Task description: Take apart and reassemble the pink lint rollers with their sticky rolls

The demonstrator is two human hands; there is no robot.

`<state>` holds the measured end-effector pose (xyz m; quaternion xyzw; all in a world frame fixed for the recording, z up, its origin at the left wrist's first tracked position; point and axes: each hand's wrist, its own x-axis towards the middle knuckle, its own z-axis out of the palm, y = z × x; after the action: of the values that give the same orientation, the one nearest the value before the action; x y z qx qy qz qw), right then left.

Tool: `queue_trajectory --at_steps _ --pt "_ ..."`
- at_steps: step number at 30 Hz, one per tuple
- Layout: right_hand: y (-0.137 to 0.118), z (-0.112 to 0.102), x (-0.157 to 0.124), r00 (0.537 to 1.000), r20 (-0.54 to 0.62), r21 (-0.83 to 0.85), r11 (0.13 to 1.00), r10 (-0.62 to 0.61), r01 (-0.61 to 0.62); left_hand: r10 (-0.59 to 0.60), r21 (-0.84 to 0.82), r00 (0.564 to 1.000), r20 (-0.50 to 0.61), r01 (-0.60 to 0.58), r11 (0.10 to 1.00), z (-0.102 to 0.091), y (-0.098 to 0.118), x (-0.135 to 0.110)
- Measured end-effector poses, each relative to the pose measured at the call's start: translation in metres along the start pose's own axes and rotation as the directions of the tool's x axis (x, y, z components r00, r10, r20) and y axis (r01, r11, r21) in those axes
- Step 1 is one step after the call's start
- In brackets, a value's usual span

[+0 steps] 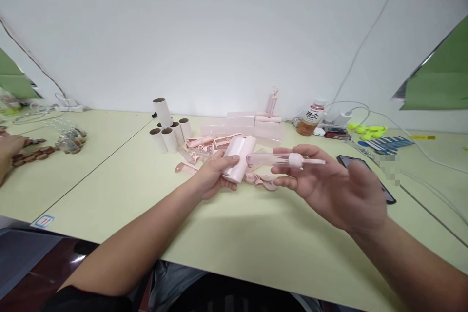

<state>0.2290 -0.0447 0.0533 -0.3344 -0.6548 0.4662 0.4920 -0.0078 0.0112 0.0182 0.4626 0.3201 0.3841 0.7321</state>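
Observation:
My left hand (212,175) is closed around a white paper roll (239,156), holding it just above the pale green table (234,234). My right hand (329,185) is palm up, fingers curled round a pink lint-roller handle (285,159) whose thin shaft points right. The handle's clear end sits a little right of the roll, apart from it. Small pink caps (261,181) lie on the table below the two hands.
Several cardboard-core rolls (170,131) stand at the back left, beside pink parts (204,144) and clear covers (252,124). A drink bottle (310,119), cables, yellow-green clips (369,131) and a phone (367,175) lie to the right. Another person's hand (9,151) is at the far left.

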Motion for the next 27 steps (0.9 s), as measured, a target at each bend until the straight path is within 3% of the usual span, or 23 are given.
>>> queue_trajectory --at_steps 4,7,10,12,15,19,22,27 --pt "0.002 0.007 0.008 0.981 -0.119 -0.239 0.964 -0.151 0.12 -0.06 -0.175 0.978 0.198 0.095 0.98 0.001 0.001 -0.001" --pt "-0.007 0.007 0.026 0.954 -0.205 -0.288 0.945 -0.219 0.155 -0.056 -0.222 0.943 0.327 0.135 0.966 0.0 0.005 -0.002" --pt "-0.024 -0.008 0.059 0.887 -0.336 -0.281 0.933 -0.315 0.225 -0.008 -0.25 0.963 0.271 0.078 0.965 -0.001 0.006 -0.002" --pt "-0.034 -0.025 0.089 0.812 -0.452 -0.294 0.921 -0.369 0.255 0.008 -0.236 0.985 0.17 0.033 0.971 -0.001 0.005 -0.001" --pt "-0.039 -0.056 0.138 0.754 -0.548 -0.342 0.92 -0.362 0.193 -0.001 -0.186 0.997 0.076 0.015 0.982 0.001 -0.001 0.001" --pt "-0.013 -0.087 0.189 0.784 -0.576 -0.423 0.905 -0.232 -0.043 -0.016 0.038 0.998 0.053 0.014 0.999 0.005 -0.011 0.001" --pt "0.021 -0.096 0.21 0.787 -0.606 -0.508 0.818 -0.118 -0.269 -0.013 0.301 0.997 0.082 -0.013 0.953 0.005 -0.017 0.0" --pt "0.067 -0.096 0.223 0.783 -0.621 -0.542 0.742 -0.036 -0.396 -0.051 0.431 0.987 0.15 -0.019 0.902 0.006 -0.023 -0.001"
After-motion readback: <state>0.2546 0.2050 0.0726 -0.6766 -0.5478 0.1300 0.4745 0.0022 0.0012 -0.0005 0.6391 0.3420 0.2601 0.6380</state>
